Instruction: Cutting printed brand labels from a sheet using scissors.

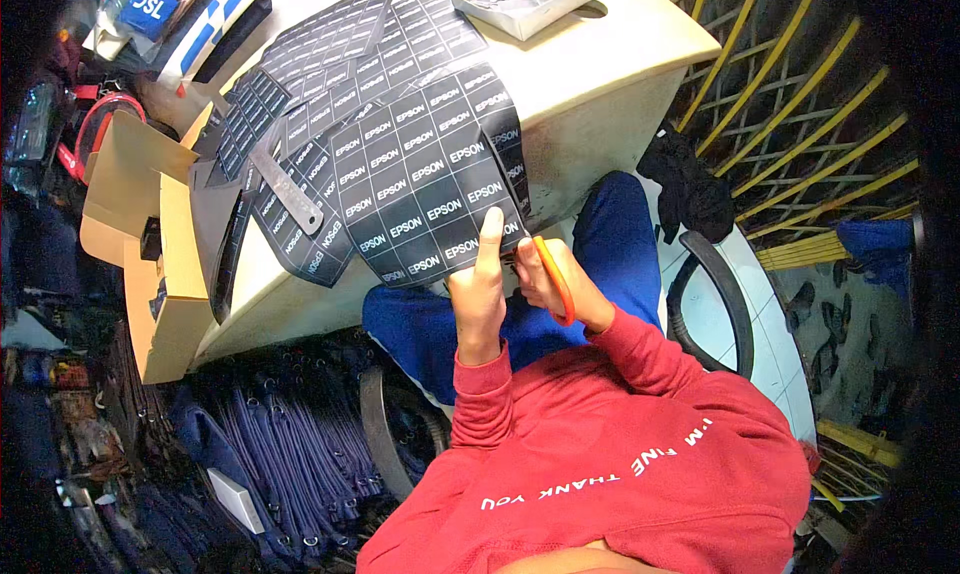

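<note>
Red sweatshirt (615,444) lies nearest — the black sheet (420,179) is white-gridded.

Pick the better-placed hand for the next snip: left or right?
Right, probably. The right hand holds the scissors at the edge of the sheet, while the left hand grips the sheet, thumb on top.
</note>
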Motion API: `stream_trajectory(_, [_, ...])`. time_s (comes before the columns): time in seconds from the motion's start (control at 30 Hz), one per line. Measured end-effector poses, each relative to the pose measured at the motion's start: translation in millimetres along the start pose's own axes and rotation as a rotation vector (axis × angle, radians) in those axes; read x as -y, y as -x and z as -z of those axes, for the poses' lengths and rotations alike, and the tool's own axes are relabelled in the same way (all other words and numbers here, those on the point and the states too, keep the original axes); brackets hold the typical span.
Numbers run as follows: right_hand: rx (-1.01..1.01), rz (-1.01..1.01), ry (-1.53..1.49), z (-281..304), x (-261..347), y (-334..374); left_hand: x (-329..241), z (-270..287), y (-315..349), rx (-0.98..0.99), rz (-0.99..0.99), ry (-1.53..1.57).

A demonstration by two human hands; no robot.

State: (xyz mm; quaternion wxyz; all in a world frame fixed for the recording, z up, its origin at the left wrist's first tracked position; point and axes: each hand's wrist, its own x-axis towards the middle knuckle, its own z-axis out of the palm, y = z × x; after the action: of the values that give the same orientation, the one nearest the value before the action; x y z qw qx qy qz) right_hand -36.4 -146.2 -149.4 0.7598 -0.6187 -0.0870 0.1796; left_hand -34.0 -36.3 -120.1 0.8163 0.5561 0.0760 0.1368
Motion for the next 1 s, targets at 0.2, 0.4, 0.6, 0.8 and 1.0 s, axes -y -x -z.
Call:
stream_trajectory(0.2, [0.007,0.024,0.033,-1,1,-1,3,5,2,0.051,-0.226,-0.27])
stream_trajectory(0.4, [0.04,0.166,0.103,3,-5,-9,0,2,8,0.044,-0.083,-0.141])
stream_trajectory(0.6, [0.013,0.19,0.15,3,-3,-11,4,10,17,0.061,-0.122,-0.266])
stream_trajectory(0.8, [0.001,0.16,0.185,3,3,-9,-7,2,18,0.035,-0.015,-0.126])
stream_trajectory(1.0, [-0.032,0.163,0.185,1,4,-10,-6,3,18,0.04,0.003,-0.124])
